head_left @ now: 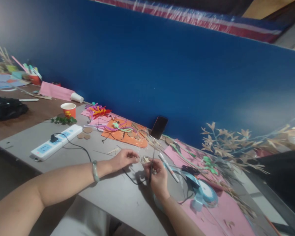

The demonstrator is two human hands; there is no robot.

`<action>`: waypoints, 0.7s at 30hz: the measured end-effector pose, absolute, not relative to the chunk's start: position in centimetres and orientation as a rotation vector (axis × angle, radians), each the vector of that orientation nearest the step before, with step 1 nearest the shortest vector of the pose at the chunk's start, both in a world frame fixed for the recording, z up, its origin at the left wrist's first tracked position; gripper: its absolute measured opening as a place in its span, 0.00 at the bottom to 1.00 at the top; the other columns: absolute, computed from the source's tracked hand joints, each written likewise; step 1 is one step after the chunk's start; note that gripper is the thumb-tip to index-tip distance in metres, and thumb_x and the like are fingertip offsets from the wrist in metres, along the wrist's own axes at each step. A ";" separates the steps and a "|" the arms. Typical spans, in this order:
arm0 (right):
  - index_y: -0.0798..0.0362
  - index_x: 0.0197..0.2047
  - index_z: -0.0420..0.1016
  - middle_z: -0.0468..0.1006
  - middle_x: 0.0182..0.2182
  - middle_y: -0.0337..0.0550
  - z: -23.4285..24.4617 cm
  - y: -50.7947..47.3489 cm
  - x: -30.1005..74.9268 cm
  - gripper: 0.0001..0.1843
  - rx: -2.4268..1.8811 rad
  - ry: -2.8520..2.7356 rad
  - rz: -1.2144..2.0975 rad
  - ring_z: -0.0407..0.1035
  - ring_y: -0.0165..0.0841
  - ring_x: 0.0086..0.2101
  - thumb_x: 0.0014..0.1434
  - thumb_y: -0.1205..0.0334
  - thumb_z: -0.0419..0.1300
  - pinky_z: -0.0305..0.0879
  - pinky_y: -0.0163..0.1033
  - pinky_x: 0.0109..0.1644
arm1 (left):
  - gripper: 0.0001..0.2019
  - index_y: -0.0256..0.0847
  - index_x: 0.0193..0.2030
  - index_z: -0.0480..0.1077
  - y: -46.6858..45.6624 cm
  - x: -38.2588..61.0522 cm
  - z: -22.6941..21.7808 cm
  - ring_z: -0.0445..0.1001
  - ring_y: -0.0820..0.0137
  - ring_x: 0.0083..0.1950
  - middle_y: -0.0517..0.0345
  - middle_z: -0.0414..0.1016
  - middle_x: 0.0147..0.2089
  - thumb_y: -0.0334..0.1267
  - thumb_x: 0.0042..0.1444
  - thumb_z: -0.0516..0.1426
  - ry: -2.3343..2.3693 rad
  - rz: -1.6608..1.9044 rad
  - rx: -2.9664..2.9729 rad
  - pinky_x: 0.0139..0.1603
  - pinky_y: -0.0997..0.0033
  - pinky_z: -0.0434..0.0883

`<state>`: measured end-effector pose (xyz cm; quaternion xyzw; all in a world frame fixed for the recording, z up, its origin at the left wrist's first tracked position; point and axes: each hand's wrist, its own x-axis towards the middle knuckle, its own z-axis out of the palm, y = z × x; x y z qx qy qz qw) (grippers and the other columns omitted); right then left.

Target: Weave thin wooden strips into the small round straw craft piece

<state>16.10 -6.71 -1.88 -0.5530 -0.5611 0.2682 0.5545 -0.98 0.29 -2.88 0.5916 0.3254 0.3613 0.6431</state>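
The right hand (159,173) has its fingers closed on a dark slim tool (151,167), which stands nearly upright and pokes out above the knuckles. A pale coil (145,159) sits at those same fingertips, on the side facing the left hand (125,159); it looks pinched there, though blur makes that uncertain. The left fingers are bent, thumb drawn near them, just across a narrow gap from the coil; whether they grip anything I cannot tell. Toward the wearer from both sets of fingers, a wide stretch of grey table (130,200) runs down to its slanting near edge, crossed close below the fingers by a black cable (132,181). Left of the left fingers, past the wrist, lies a power strip (60,141). Room is tighter beyond the fingers, where an orange sheet (140,142) bears cords, and a phone (159,127) leans by the blue wall (137,75). Just right of the right fingers lies a white pen (169,167); farther right, a blue ribbon roll (208,193) rests by pink paper (227,209).
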 end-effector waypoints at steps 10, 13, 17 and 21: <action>0.52 0.38 0.67 0.76 0.26 0.39 -1.8 -6.8 16.0 0.12 -1.301 -1.338 0.667 0.68 0.31 0.25 0.49 0.63 0.62 0.66 0.36 0.29 | 0.16 0.34 0.33 0.69 0.0 -1.1 -2.8 0.60 0.78 0.21 0.64 0.63 0.20 0.49 0.50 0.58 0.766 0.830 1.352 0.23 0.78 0.58; 0.52 0.37 0.67 0.76 0.25 0.39 -1.8 -6.7 16.1 0.12 -1.310 -1.344 0.650 0.69 0.31 0.25 0.48 0.63 0.62 0.66 0.36 0.29 | 0.15 0.35 0.33 0.69 -0.1 -1.0 -2.8 0.60 0.78 0.21 0.64 0.63 0.20 0.48 0.51 0.57 0.793 0.835 1.348 0.23 0.78 0.57; 0.52 0.36 0.67 0.75 0.24 0.38 -1.9 -6.7 16.1 0.11 -1.329 -1.354 0.631 0.68 0.31 0.25 0.48 0.63 0.61 0.66 0.36 0.29 | 0.14 0.35 0.33 0.69 -0.2 -1.0 -2.3 0.59 0.79 0.20 0.63 0.64 0.20 0.47 0.51 0.57 0.813 0.833 1.342 0.23 0.78 0.56; 0.52 0.37 0.67 0.75 0.25 0.38 -2.0 -6.8 16.1 0.11 -1.326 -1.364 0.643 0.68 0.31 0.26 0.49 0.65 0.60 0.66 0.37 0.31 | 0.14 0.35 0.33 0.69 -0.3 -1.0 -2.1 0.58 0.79 0.19 0.63 0.64 0.19 0.47 0.52 0.56 0.839 0.831 1.332 0.22 0.78 0.55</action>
